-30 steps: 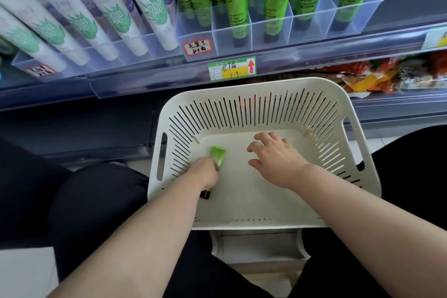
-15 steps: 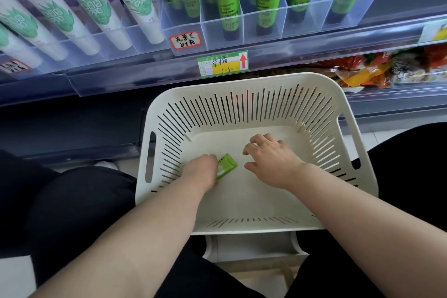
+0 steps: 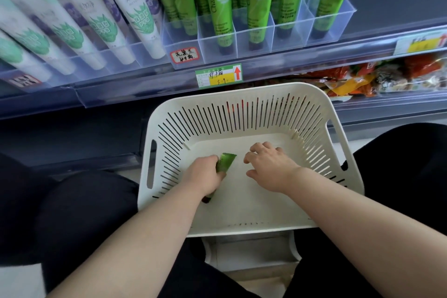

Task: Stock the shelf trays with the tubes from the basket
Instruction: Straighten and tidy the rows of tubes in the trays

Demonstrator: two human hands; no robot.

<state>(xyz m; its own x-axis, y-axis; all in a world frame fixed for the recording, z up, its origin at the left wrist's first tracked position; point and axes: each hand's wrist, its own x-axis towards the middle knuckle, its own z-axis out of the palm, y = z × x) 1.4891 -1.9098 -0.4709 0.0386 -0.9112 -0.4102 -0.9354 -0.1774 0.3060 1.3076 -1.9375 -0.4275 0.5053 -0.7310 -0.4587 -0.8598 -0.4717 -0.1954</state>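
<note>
A white slotted basket [image 3: 338, 152] sits low between my knees. Inside it my left hand [image 3: 203, 174] grips a green tube [image 3: 225, 163]; its crimped end sticks out past my fingers and its dark cap shows below my wrist. My right hand [image 3: 271, 167] hovers over the basket floor with fingers loosely curled and holds nothing. Above, a clear divided tray [image 3: 254, 41] holds several green Chamomile tubes [image 3: 220, 12] standing cap down. Its leftmost compartment looks unfilled at the front.
White tubes with green leaf print [image 3: 135, 17] fill the trays at the left of the shelf. A price tag [image 3: 219, 75] sits on the shelf rail. Snack packets [image 3: 377, 77] lie on the lower shelf at right. My dark-clad knees flank the basket.
My left hand has kept its hold on the green tube and turned it slightly, so the cap shows below the wrist again. The right hand has barely moved.
</note>
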